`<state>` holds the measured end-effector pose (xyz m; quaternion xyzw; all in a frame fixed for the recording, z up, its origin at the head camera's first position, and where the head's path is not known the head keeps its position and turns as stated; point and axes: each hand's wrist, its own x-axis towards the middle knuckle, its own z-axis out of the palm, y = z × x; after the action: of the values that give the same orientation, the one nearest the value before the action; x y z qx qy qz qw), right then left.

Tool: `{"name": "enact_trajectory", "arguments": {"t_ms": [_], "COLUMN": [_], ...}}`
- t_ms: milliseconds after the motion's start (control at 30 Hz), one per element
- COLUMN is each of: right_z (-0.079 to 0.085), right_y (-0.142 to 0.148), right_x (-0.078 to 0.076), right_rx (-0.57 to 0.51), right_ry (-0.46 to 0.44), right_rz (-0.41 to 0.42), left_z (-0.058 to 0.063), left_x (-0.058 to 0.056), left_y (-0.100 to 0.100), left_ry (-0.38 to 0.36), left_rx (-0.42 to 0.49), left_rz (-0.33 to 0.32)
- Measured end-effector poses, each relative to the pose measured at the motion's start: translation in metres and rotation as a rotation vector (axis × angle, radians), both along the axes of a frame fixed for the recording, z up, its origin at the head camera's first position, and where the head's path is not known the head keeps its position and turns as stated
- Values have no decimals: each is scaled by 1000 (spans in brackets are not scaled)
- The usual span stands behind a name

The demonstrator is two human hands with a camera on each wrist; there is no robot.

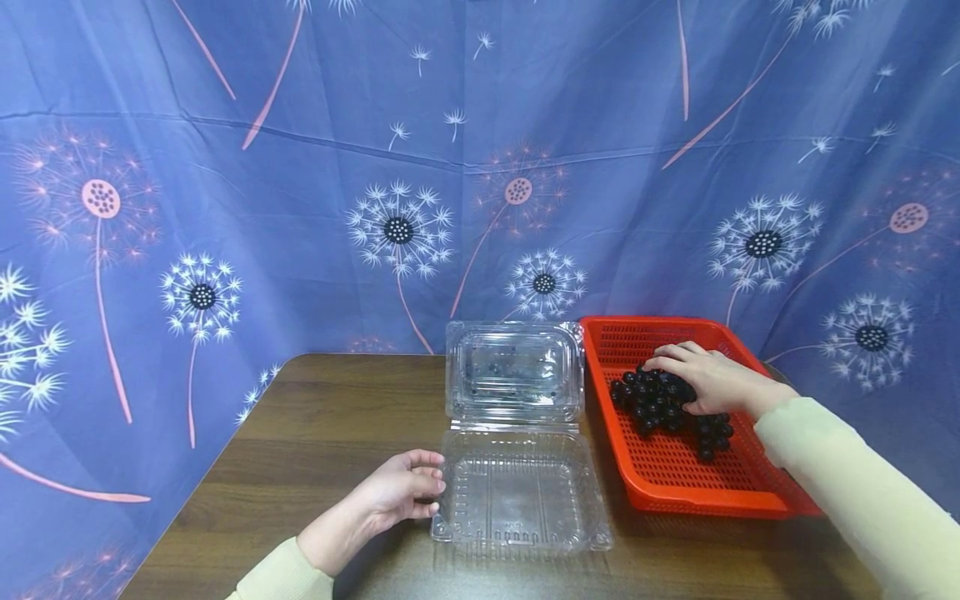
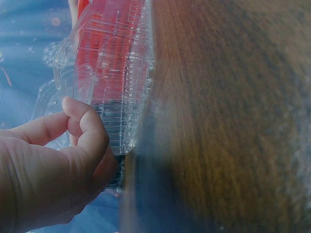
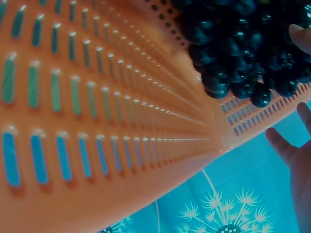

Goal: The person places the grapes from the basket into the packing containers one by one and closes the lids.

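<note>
Black grapes (image 1: 651,402) lie in the red plastic basket (image 1: 637,492), with a smaller bunch toward its near side. Over these grapes my right hand (image 1: 697,379) reaches in with fingers spread. In the right wrist view, the thumb (image 3: 302,39) overlaps the grapes (image 3: 243,53) while other fingertips (image 3: 277,138) stand apart from them. To the basket's left stands a clear plastic clamshell box (image 1: 517,500), its lid (image 1: 513,371) tipped back. My left hand (image 1: 397,492) has its loosely bent fingertips right at the box's left rim.
A wooden table (image 1: 330,433) bears the box and the basket. Behind it hangs a blue cloth (image 1: 300,217) with white and pink dandelions. The basket's raised, slotted wall (image 3: 97,111) stands around the grapes.
</note>
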<state>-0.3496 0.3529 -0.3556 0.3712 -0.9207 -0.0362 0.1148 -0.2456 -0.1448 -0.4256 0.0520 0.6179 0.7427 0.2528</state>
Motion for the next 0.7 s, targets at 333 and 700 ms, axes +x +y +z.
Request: {"name": "enact_trajectory", "arguments": {"t_ms": [333, 700], "right_z": [-16, -27], "right_y": [9, 4], "right_x": [-9, -14], "right_rx": [107, 134], "right_ry": [36, 8], "right_rz": [46, 16], "left_z": [0, 0], "left_x": [1, 1], "left_y": [0, 1], "left_ry": [-4, -14], "left_rx": [1, -1], "left_rz": [-3, 1]}}
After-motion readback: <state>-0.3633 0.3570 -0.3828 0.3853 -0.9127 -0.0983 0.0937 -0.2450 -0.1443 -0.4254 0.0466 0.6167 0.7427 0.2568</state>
